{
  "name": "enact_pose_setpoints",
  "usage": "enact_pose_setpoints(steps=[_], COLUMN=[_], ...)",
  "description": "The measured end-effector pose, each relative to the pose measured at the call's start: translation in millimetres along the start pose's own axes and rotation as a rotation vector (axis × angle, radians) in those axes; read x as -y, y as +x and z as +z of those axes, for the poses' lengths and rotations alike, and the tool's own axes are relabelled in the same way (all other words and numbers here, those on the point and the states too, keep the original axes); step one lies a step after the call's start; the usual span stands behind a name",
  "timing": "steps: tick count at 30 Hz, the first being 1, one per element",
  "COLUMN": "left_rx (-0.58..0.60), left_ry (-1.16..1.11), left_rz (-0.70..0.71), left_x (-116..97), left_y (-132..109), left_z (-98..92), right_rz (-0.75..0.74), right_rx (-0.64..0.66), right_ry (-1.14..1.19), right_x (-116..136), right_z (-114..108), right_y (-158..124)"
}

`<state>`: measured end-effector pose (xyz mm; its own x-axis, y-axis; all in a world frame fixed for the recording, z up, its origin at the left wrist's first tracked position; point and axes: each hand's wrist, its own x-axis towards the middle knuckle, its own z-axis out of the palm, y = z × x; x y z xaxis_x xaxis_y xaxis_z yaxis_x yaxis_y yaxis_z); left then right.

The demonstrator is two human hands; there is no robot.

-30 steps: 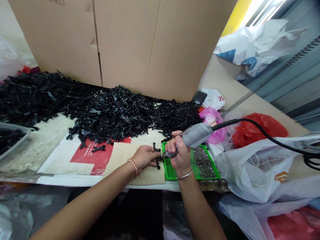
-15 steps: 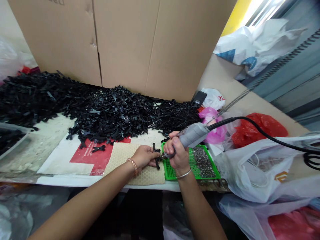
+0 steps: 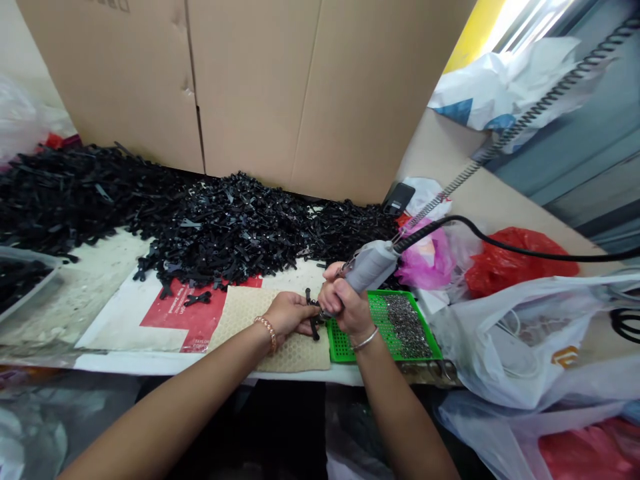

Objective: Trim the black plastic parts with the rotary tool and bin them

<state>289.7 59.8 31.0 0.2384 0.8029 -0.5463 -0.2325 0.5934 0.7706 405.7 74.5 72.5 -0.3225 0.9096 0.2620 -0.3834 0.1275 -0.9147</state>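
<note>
My left hand (image 3: 290,313), with a beaded bracelet at the wrist, pinches a small black plastic part (image 3: 314,327) over a tan textured mat (image 3: 240,317). In my right hand (image 3: 347,305) is a grey electric screwdriver (image 3: 373,265), fingers wrapped round its body. The tool slants down to the left, its tip at the black part; the exact contact is hidden by the fingers. Right of the mat, partly behind my right hand, lies a green perforated tray (image 3: 377,333) holding many small metal screws (image 3: 407,323).
A long heap of black parts (image 3: 240,227) lies along a tall cardboard sheet (image 3: 250,87). A clear bin (image 3: 30,300) stands at left. The black cable (image 3: 525,248) and coiled spring (image 3: 525,120) run to the right, above plastic bags (image 3: 520,260).
My right hand and the screwdriver have shifted slightly left and down, with the tool's back end swinging left. The cable and spring moved with it. My left hand is nearly still.
</note>
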Motion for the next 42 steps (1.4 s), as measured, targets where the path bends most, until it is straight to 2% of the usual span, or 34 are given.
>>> enact_pose_setpoints(steps=[3, 8, 11, 14, 18, 42], left_rx=[-0.013, 0.012, 0.030, 0.062, 0.106, 0.087], left_ry=[-0.023, -0.036, -0.006, 0.006, -0.009, -0.005], left_rz=[-0.007, -0.013, -0.005, 0.010, 0.018, 0.020], left_x=[-2.4, -4.9, -4.6, -4.4, -5.0, -3.8], left_y=[-2.8, -5.3, -5.8, -6.5, -7.9, -7.3], left_z=[1.7, 1.3, -1.0, -2.7, -2.9, -4.7], right_rz=[-0.026, -0.239, -0.205, -0.137, -0.123, -0.120], right_rx=[-0.053, -0.403, -0.516, -0.518, -0.491, -0.469], right_ry=[-0.006, -0.065, -0.103, -0.122, -0.141, -0.175], right_x=[7.3, 25.7, 22.9, 13.5, 7.0, 2.7], right_z=[-0.1, -21.9, -37.9, -44.3, -41.1, -41.7], right_y=[-1.5, -5.7, -9.8, -14.6, -18.4, -19.6])
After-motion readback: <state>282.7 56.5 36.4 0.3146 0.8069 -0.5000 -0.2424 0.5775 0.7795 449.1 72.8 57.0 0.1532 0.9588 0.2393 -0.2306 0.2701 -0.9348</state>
